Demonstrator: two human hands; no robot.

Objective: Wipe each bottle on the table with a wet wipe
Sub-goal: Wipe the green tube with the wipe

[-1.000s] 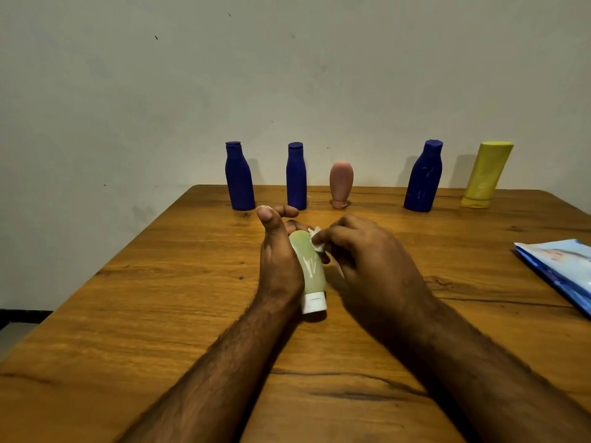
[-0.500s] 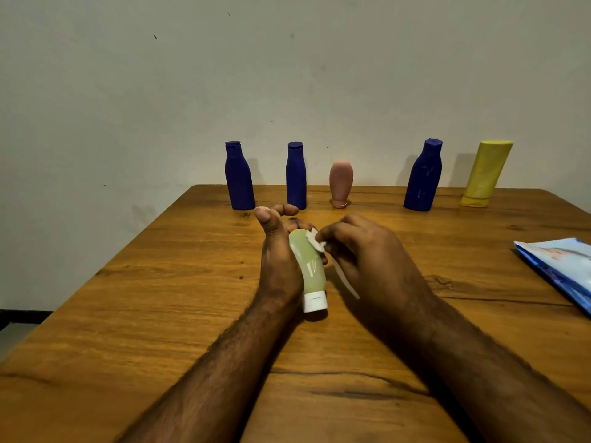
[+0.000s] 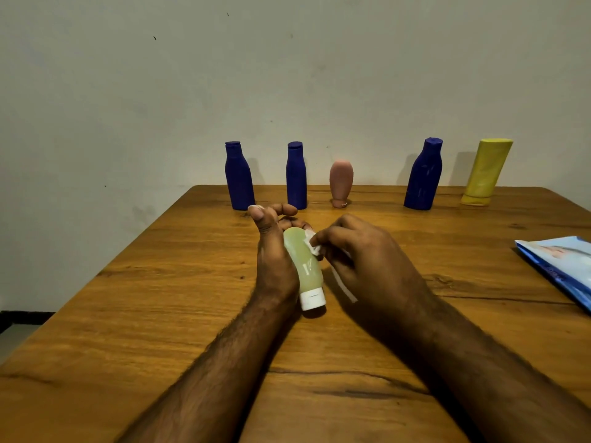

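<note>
Bottles stand in a row along the far edge of the wooden table (image 3: 128, 314), close to the pale wall, and the green tube (image 3: 303, 266) in the person's hands serves as the landmark. Far behind the tube and to its left stands the first blue bottle (image 3: 239, 177), upright. Just behind the tube stands the second blue bottle (image 3: 296, 177), also upright. The left hand (image 3: 275, 260) cradles the green tube from the left side, fingers curled round its far end and thumb raised above it. The tube lies tilted, its white cap (image 3: 312, 298) pointing toward the person and low near the table. Behind the tube and slightly to its right, the pink bottle (image 3: 341, 180) stands on its cap. The right hand (image 3: 367, 260) is on the tube's right, its fingers pinched together on a white wet wipe (image 3: 315, 247) that presses against the tube's upper right side; a strip of the wipe hangs below the hand. Farther right and behind, the third blue bottle (image 3: 423, 177) stands near the wall, and beyond it the yellow bottle (image 3: 486, 174) stands cap down, leaning to the right in this wide-angle view. Well to the right of the tube, at the picture's edge, a blue wipe packet (image 3: 563, 266) lies flat on the table.
</note>
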